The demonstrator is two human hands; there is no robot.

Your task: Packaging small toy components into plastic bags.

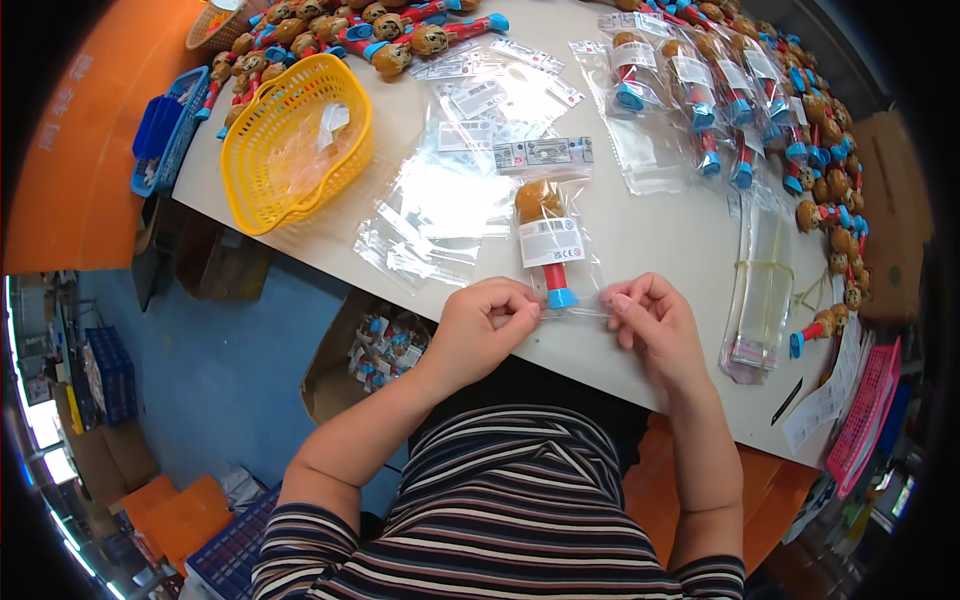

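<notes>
A toy (541, 203) with a round brown head, red stem and blue base lies inside a clear plastic bag (587, 250) on the table before me. The bag has a printed header at its far end, and a white label covers the toy's middle. My left hand (487, 325) pinches the near left corner of the bag, beside the blue base. At the near right corner, my right hand (655, 322) has thumb and forefinger closed on the bag's edge. The bag's near edge stretches between both hands.
A yellow basket (232, 165) stands left, near loose clear bags (430, 215). Bagged toys (693, 75) lie far right, with unbagged toys piled along the table's far edges. A banded bag stack (762, 285) lies right. Below the table's left edge, a carton (325, 365) holds packed items.
</notes>
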